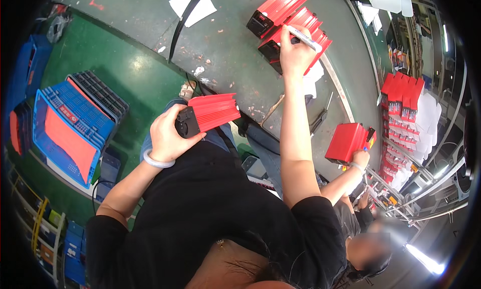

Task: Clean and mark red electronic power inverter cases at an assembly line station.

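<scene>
My left hand (pixel 168 133), with a pale bangle at its wrist, is closed round the black end of a red finned metal box (pixel 215 112). That box is held near my lap, its black end panel with round fittings toward my palm. My right hand (pixel 296 56) reaches out over the workbench and pinches a white marker pen (pixel 305 39). Under and beside that hand lie several like red finned boxes (pixel 283 6) with black ends. My fingers partly cover the nearer ones, and whether the pen's tip touches a box cannot be made out.
A co-worker's hand (pixel 359 159) holds another red box (pixel 344 142) at the right. On the green workbench (pixel 230 48) are a white paper (pixel 193 7), a black cable and a screwdriver-like tool (pixel 324 113). Blue crates (pixel 75 121) stand on the left; red boxes (pixel 401 96) are stacked far right.
</scene>
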The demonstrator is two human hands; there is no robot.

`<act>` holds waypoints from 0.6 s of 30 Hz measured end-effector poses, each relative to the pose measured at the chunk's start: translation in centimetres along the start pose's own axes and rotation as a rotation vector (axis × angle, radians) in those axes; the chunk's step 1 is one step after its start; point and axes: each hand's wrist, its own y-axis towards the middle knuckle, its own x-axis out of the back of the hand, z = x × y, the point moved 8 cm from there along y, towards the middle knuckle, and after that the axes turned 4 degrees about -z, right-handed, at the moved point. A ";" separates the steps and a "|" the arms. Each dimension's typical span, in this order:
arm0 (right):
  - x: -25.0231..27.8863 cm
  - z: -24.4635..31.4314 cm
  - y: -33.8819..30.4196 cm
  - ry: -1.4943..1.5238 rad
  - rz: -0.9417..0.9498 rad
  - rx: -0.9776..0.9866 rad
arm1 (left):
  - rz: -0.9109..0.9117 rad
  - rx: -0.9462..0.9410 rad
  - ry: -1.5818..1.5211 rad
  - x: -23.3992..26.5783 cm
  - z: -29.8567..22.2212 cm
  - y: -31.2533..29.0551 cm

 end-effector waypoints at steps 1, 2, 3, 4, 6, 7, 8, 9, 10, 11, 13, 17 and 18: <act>0.0 0.1 0.0 0.002 0.002 -0.008 | -0.003 -0.001 0.005 0.1 0.0 0.0; -0.1 0.1 0.0 0.004 0.004 -0.015 | -0.005 0.001 0.005 0.1 0.1 -0.1; -0.1 0.2 -0.1 0.005 0.006 -0.015 | -0.007 0.003 0.005 0.2 0.1 -0.1; -0.1 0.2 0.0 -0.005 0.012 -0.006 | -0.008 0.001 0.005 0.2 0.1 -0.1; 0.1 0.2 0.1 -0.020 0.015 0.000 | 0.000 -0.001 0.003 0.1 0.1 0.0; 0.3 0.2 0.2 -0.020 0.015 -0.006 | 0.009 -0.008 0.001 0.0 0.0 0.2; 0.7 0.2 0.4 -0.023 0.012 -0.013 | 0.020 -0.021 -0.001 -0.1 -0.2 0.3; 1.3 0.7 0.3 0.010 -0.006 0.013 | 0.023 -0.011 0.002 -0.1 -0.2 0.2; 2.1 1.5 0.4 0.037 -0.034 0.042 | 0.028 -0.013 0.004 -0.2 -0.4 0.5; 3.2 2.3 0.2 0.011 -0.039 0.056 | -0.013 -0.034 -0.005 0.1 -0.8 0.5; 7.6 4.7 0.7 0.016 -0.103 0.097 | -0.024 0.039 -0.003 0.4 0.1 0.1; 24.4 3.4 -0.6 0.104 -0.818 0.255 | 0.004 0.083 0.022 0.0 0.7 0.4; 22.8 -3.4 -1.7 0.203 -0.648 0.078 | 0.021 0.063 0.038 -0.1 0.4 0.3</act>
